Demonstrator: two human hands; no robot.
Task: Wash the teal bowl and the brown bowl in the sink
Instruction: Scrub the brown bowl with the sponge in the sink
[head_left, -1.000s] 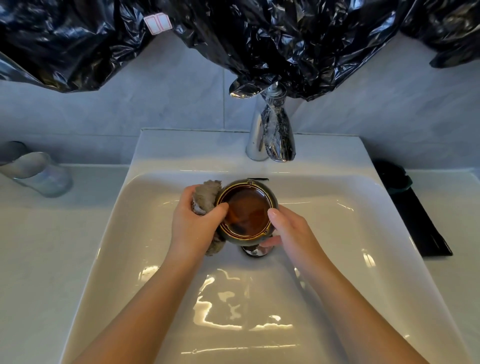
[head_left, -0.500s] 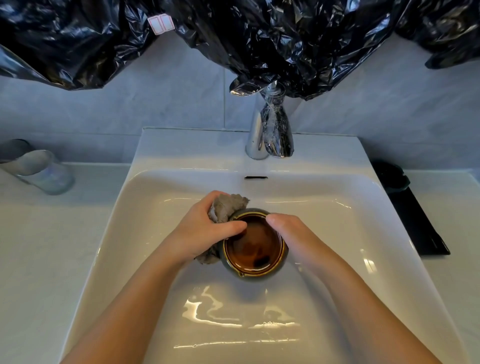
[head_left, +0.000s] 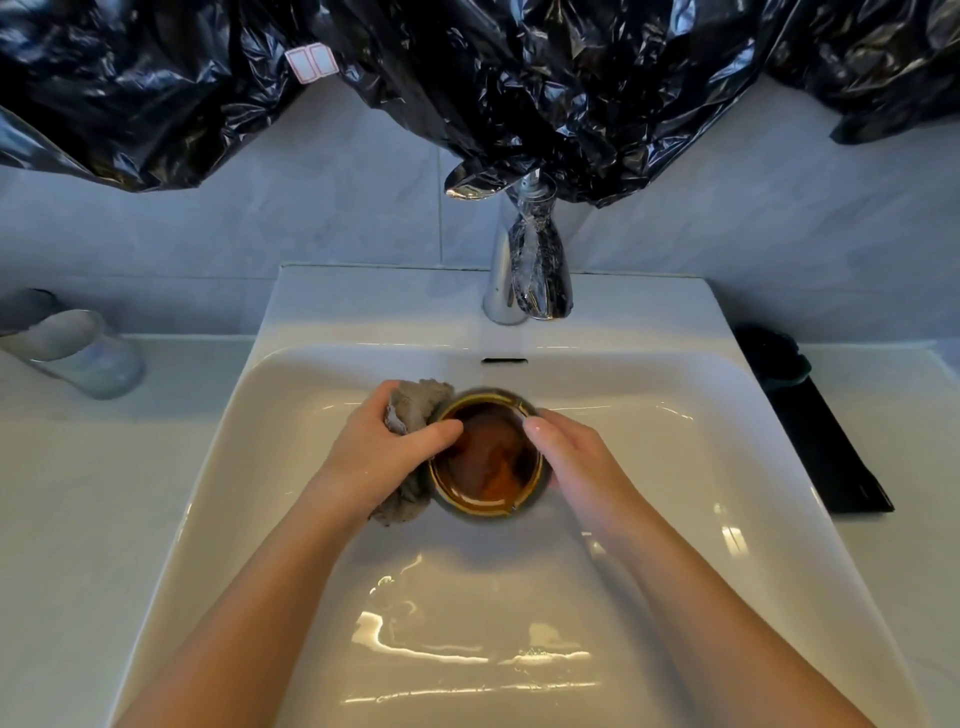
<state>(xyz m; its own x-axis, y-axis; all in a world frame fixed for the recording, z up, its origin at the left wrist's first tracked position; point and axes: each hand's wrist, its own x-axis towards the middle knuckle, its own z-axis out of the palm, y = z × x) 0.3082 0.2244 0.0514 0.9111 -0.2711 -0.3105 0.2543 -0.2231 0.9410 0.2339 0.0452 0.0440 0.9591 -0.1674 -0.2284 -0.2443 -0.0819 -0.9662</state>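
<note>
Grey wall tiles at the back, mostly hidden by crinkly black plastic (head_left: 519, 78) hanging down from the top. Small white label (head_left: 311, 62) stuck on the plastic, marks too small to read. Shiny tap (head_left: 501, 280) at the middle of the back edge of the white sink (head_left: 779, 519), its top tucked up under the plastic.

Brown bowl (head_left: 488, 462) inside the sink, a little nearer the back edge than the near edge, straight in front of the tap, open side up. Rim blurry and hard to see sharply. Cannot tell if sitting on the sink floor or held just above it.

Left hand (head_left: 384, 447) curled tight round a crumpled grey cloth (head_left: 415, 410), holding it against the left side of the bowl, thumb reaching over the rim. Bits of cloth poking out above the fingers and below the palm. Right hand (head_left: 576, 457) gripping the right side of the bowl, thumb lying over the rim, other fingers hidden behind the bowl. Both forearms bare, coming in from the near edge, elbows cut off at the bottom of the view.

Clear glass (head_left: 78, 353) on the counter beside the left edge of the sink. Long flat black thing (head_left: 826, 452) on the counter along the right edge, with a dark rounded lump (head_left: 774, 353) at its back end, a hint of blue-green on it; too dark to name either.
</note>
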